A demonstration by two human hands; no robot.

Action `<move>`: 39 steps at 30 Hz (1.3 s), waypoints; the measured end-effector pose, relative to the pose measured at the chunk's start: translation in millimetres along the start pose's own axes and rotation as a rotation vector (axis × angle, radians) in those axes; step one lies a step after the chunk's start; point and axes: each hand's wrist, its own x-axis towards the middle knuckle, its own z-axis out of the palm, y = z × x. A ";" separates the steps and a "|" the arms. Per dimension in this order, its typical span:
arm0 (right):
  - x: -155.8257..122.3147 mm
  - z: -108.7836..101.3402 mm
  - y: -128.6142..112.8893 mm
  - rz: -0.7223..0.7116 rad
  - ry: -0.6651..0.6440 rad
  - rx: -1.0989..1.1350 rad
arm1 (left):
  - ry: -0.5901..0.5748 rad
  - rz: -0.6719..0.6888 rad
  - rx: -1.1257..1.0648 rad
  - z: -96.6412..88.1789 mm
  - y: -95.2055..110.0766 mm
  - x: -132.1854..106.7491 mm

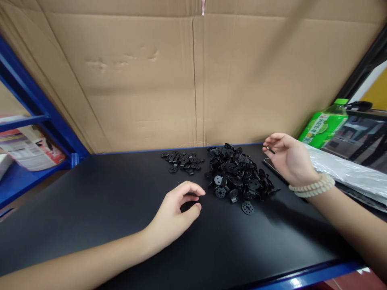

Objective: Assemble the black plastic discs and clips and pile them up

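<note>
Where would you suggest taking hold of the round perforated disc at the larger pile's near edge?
I'd probably pinch the disc by its near rim, coming from the near side: that edge juts out uncovered, while the larger pile crowds its far side.

No readable text, blurred bottle label (324, 126)

Brown cardboard (136, 88) stands behind the black table (75, 205).

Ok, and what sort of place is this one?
Probably a workshop or warehouse workbench: a black table bears a large pile and a small pile of black parts, with a blue frame at the left and cardboard behind.
</note>
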 end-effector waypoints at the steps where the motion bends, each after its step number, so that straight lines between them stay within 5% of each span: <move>1: -7.6 6.6 -4.5 -0.064 -0.004 -0.004 | 0.006 0.049 0.095 -2.9 -2.1 1.1; 5: -56.5 38.7 -29.2 -0.222 -0.218 -0.070 | -0.014 0.263 0.508 -17.7 -11.6 10.1; 8: -97.2 58.0 -42.0 -0.237 -0.716 -0.125 | -0.081 0.270 0.658 -24.9 -16.7 15.7; 14: -125.9 78.1 -29.8 0.008 -1.165 -0.166 | -0.106 0.269 0.601 -23.2 -15.5 13.8; 27: -113.1 79.6 -13.8 0.485 -1.015 -0.046 | -0.015 0.230 0.506 -16.3 -19.2 23.9; 35: -106.6 79.8 -6.6 0.688 -0.847 0.280 | 0.089 0.359 0.253 -13.5 6.7 7.3; 39: -103.7 78.7 -10.6 0.792 -0.841 0.421 | 0.045 0.370 0.085 -4.7 13.0 0.6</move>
